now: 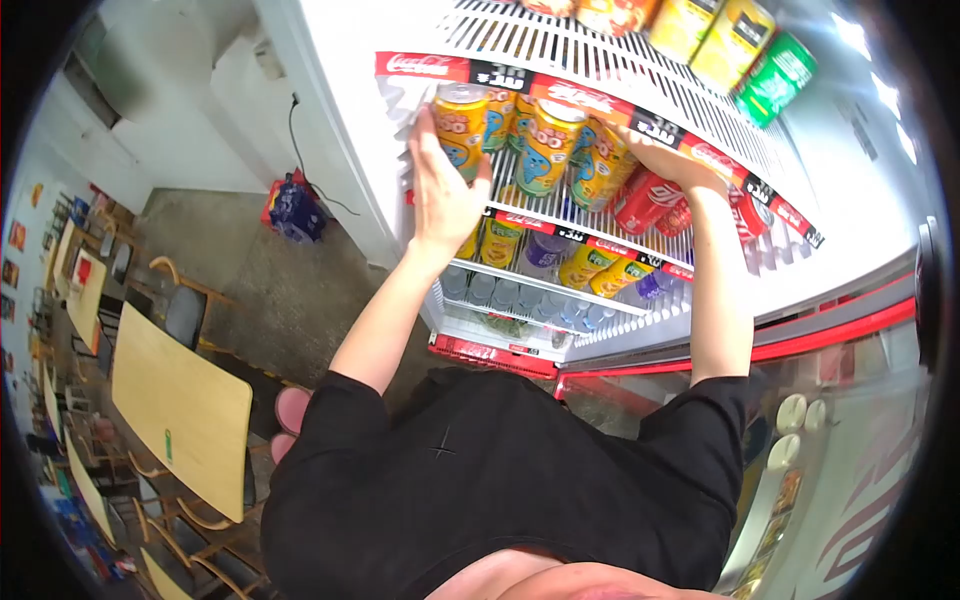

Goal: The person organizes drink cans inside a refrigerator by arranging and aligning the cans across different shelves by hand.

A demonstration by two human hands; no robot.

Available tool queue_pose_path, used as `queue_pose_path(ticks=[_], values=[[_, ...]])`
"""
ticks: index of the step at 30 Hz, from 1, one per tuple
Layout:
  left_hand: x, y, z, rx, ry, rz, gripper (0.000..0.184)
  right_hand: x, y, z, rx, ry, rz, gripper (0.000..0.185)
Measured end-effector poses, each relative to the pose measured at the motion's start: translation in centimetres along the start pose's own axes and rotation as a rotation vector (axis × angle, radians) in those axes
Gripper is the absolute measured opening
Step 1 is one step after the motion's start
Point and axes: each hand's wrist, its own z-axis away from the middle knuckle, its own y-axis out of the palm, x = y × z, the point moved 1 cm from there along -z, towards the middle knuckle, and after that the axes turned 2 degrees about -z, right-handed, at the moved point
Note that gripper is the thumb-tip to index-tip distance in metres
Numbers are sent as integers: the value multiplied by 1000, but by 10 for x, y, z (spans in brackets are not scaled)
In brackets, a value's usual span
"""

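My left hand is wrapped round a yellow drink can at the left end of a fridge shelf, its thumb on the can's right side and its fingers on the left. My right hand reaches in under the shelf label strip, its fingertips at the top of another yellow can. That can appears tilted; my right thumb is hidden, so its grip is unclear. Between my hands stands a yellow can with a blue cartoon figure, and more yellow cans show behind. Red cans are on the right, under my right wrist.
The shelf above carries a green can and yellow packs behind a red label strip. Lower shelves hold yellow bottles and clear bottles. The fridge door stands open at right. Wooden tables and chairs are at left.
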Motion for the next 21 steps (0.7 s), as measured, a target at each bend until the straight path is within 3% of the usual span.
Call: queue_pose_path(ticks=[5,6,9,13,17,18,21], values=[[9,4,8,44,-36,-21,88,61,-19,36,-8,-56,-87,86],[10,4,8,46,-13,-37,89,64,-17,35,-140,-24,-4,95],[8,1,7,51,-10,-1,92,85,-20,46,-32,159,57,98],[7,-1,7,64,-25,-2,93,115,-21,64,-14,28,103,88],[3,-2,5,6,21,-32,101,128,13,72,-392,-111,157,65],[3,-2,4,-9,32,-19,102,120,32,70,-693,-341,238,58],[3,-4,3,-10,78,28,102,120,65,65,-968,-450,82,57]])
